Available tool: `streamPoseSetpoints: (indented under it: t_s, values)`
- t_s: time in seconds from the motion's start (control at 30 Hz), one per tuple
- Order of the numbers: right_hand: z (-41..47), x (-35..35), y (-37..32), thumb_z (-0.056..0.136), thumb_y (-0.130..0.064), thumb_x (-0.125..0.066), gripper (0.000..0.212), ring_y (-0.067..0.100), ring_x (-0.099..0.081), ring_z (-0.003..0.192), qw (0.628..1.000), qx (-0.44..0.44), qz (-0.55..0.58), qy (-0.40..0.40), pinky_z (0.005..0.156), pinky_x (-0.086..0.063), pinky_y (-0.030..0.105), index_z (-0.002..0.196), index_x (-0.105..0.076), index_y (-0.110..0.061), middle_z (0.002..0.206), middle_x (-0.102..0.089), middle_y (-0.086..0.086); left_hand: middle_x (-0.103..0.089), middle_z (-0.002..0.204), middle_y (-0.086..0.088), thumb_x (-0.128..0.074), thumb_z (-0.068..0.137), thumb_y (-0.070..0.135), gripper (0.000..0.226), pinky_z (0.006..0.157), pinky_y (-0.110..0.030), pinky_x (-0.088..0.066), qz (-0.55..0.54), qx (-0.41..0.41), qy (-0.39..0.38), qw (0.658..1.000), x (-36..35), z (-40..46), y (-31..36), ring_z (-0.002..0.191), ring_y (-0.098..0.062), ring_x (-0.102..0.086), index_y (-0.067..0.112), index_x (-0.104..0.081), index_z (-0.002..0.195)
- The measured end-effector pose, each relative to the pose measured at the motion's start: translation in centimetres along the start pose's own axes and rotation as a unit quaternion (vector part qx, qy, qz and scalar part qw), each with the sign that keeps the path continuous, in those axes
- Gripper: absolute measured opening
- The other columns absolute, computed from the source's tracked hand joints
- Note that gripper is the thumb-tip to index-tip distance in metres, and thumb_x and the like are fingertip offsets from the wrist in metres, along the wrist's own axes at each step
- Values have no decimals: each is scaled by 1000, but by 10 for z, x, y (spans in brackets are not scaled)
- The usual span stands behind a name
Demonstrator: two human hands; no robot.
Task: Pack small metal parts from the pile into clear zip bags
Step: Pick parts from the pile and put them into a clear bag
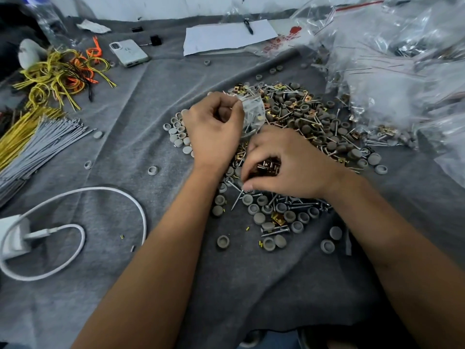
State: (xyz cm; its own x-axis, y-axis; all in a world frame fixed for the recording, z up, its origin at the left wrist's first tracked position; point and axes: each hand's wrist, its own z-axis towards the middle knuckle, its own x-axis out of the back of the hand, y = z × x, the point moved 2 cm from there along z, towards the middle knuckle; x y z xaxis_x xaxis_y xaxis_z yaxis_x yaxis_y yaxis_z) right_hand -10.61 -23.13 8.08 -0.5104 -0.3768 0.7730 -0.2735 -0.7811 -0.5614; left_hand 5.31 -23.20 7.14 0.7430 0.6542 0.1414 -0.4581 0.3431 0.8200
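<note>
A pile [307, 122] of screws, grey caps and brass-coloured clips covers the middle of the grey cloth. My left hand [214, 129] holds a small clear zip bag [253, 112] above the pile's left edge; the bag has screws and a clip inside. My right hand [284, 159] sits low on the pile, just below the bag, its fingers curled round a bunch of brass clips [268, 165]. Screws [289, 205] and grey caps [259, 217] lie under and in front of that hand.
A heap of clear zip bags [392, 59] fills the right side. Yellow and orange wires [57, 74], grey ties [45, 144], a phone [129, 52], a charger with white cable [75, 222] and a paper sheet with a pen [226, 36] lie left and back.
</note>
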Motion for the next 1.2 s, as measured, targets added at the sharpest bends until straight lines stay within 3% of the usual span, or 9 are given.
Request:
streamPoseSetpoints:
  t_s: [0.2,0.33,0.47,0.57,0.7,0.8,0.87,1.1,1.2]
  values:
    - [3,-10,-11,84,-31,-82,3,10,-46,100,994,-7,-54,-90,94,-40,31,85,-79,-31,92,-59,-9,-54,53,19,-71,84,5,10,57,-23,-41,-5,13,3,1000,0,2,-3,53,-2,-49,11,-75,77]
    - [3,-10,-12,85,-28,-80,3,1,-35,98,992,-17,-55,-110,90,-28,8,85,-77,-27,98,-53,-9,-54,51,23,-72,84,4,10,56,-21,-41,3,14,1,1000,-1,2,-3,53,0,-48,10,-75,77]
    - [2,-12,-8,89,-30,-78,4,7,-37,105,988,-34,-50,-142,96,-31,21,88,-75,-26,103,-51,-9,-52,51,22,-72,84,5,9,57,-22,-40,6,15,-4,1000,-1,2,-4,53,0,-48,8,-76,76]
    - [3,-8,-9,93,-21,-73,3,11,-49,105,996,-29,5,-85,99,-39,26,91,-72,-20,100,-61,-7,-52,53,19,-72,85,5,10,57,-23,-40,9,17,-7,1000,-1,2,-4,54,-1,-47,8,-75,77]
    - [2,7,-6,99,-8,-63,1,11,-65,81,988,-33,125,89,76,-54,28,98,-64,-8,87,-68,-1,-61,61,7,-71,85,1,11,55,-29,-44,-2,27,-31,999,-2,0,-3,57,-9,-52,8,-74,77]
    - [-1,16,4,97,-11,-67,7,7,-68,85,965,-53,45,252,79,-58,28,103,-68,-7,91,-70,-3,-59,59,9,-72,86,3,13,54,-29,-44,0,33,-41,999,-3,0,-2,56,-9,-52,11,-73,76]
    - [-3,21,10,94,-14,-72,11,10,-69,87,947,-76,-4,313,81,-59,33,103,-71,-8,93,-72,-1,-57,57,9,-72,87,5,11,54,-29,-44,2,27,-45,999,-3,0,-3,55,-10,-52,7,-75,76]
    - [-3,20,8,85,-16,-83,13,1,-67,72,947,-72,-47,309,70,-53,12,91,-74,-9,81,-70,-6,-61,57,-2,-74,87,9,11,49,-28,-39,28,-18,-68,997,-5,-4,1,51,-8,-48,7,-74,76]
    - [-4,21,7,83,-13,-84,12,-1,-67,74,949,-68,-53,302,73,-53,11,93,-77,-9,83,-73,-6,-61,58,5,-74,87,7,10,49,-25,-41,28,-33,-81,996,-7,-5,3,51,-4,-50,7,-74,77]
